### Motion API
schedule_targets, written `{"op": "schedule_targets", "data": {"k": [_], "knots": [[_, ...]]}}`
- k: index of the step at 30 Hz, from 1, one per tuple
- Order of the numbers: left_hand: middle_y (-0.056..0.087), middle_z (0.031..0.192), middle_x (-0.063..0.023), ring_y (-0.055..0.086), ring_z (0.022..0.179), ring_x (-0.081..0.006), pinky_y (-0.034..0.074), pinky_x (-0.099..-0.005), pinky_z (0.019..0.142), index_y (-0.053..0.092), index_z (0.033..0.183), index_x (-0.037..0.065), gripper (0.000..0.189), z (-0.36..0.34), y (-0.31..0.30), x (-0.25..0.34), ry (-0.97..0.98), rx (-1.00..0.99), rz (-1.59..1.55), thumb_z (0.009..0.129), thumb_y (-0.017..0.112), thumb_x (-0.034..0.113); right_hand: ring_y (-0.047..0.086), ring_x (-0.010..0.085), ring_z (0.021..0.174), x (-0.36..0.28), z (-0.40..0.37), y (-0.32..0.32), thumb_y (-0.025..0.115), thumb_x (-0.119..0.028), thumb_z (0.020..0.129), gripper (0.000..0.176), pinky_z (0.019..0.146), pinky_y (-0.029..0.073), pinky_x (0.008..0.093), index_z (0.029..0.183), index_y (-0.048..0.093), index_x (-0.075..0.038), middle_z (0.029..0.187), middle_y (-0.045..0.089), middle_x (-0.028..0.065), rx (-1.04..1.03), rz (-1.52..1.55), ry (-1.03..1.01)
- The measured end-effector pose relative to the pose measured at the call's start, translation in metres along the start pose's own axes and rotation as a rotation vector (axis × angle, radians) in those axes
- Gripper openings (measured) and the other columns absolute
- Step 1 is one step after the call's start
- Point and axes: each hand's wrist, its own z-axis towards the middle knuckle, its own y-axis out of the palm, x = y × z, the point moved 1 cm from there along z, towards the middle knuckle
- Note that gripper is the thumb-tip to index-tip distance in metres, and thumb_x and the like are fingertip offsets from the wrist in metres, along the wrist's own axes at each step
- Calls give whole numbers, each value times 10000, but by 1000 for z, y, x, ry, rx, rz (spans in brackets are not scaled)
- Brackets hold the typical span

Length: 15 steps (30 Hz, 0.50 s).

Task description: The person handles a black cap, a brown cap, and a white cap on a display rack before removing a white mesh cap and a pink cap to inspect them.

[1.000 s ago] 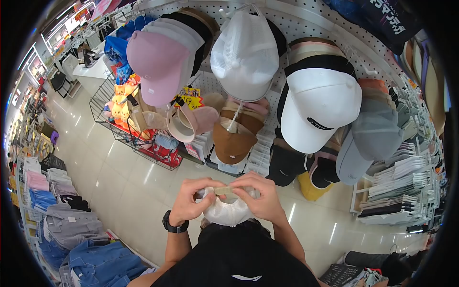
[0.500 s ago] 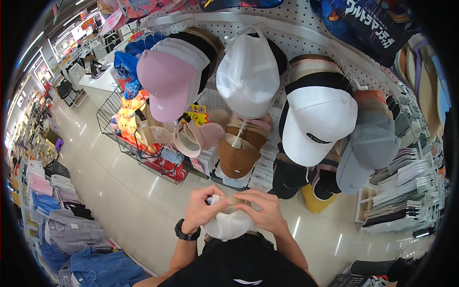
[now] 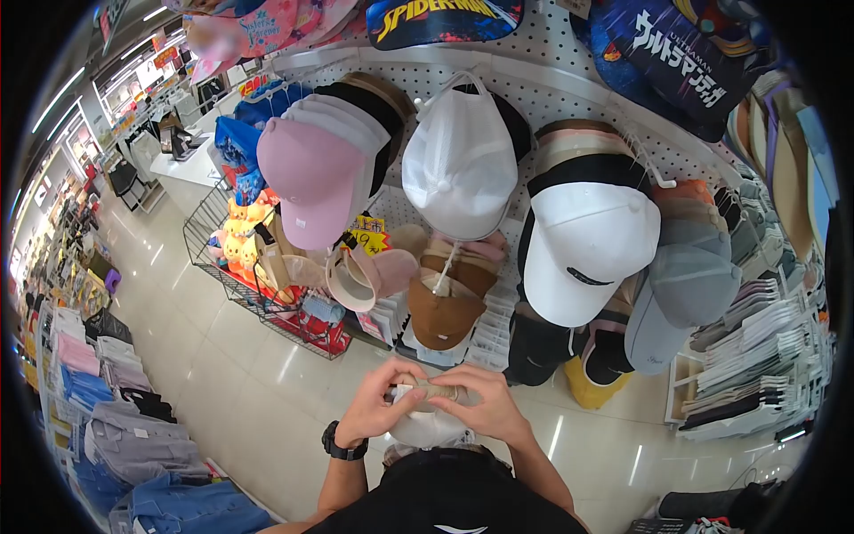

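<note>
A white cap (image 3: 429,431) is held low in front of my body, close to my black shirt. Its beige band or strap (image 3: 442,392) faces up between my fingers. My left hand (image 3: 384,400), with a black watch on the wrist, is closed on the left side of the band, where a small whitish piece shows. My right hand (image 3: 485,402) pinches the band's right side, thumb underneath and fingers on top. The lower part of the cap is partly hidden by my shirt.
Caps hang on a pegboard rack ahead: a pink cap (image 3: 311,173), a white mesh cap (image 3: 458,165), a white cap (image 3: 592,240) and a brown cap (image 3: 443,311). A wire basket (image 3: 209,233) holds plush toys. Folded clothes (image 3: 142,436) lie at left; hanging garments (image 3: 743,356) are at right.
The view has tilted up slightly, so the rack sits lower in it. The cap has tipped in my hands, showing less of its crown. Both hands keep their grip on the band.
</note>
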Motion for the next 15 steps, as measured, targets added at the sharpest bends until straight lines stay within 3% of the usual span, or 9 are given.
{"op": "schedule_targets", "data": {"k": [3, 8, 15], "knots": [[713, 882, -55, 644, 748, -122, 502, -298, 692, 623, 1223, 27, 289, 2, 2, 10, 137, 58, 18, 969, 741, 98, 722, 233, 904, 9, 2, 1, 848, -82, 848, 202, 817, 546, 322, 1010, 763, 6, 983, 760, 114, 0, 65, 89], [681, 835, -127, 652, 697, -266, 513, -358, 642, 702, 1009, 34, 112, 11, 0, 34, 167, 25, 486, 915, 755, 66, 710, 245, 841, 13, 0, 5, 814, -65, 872, 131, 766, 530, 337, 950, 741, 11, 902, 734, 122, 68, 65, 68], [616, 746, -99, 607, 640, -252, 466, -368, 583, 713, 991, 34, 108, 8, 3, 29, 265, 27, 532, 902, 760, 71, 693, 253, 764, 9, 5, 1, 801, -56, 873, 109, 695, 516, 337, 939, 740, 6, 843, 712, 120, 23, 12, -7]]}}
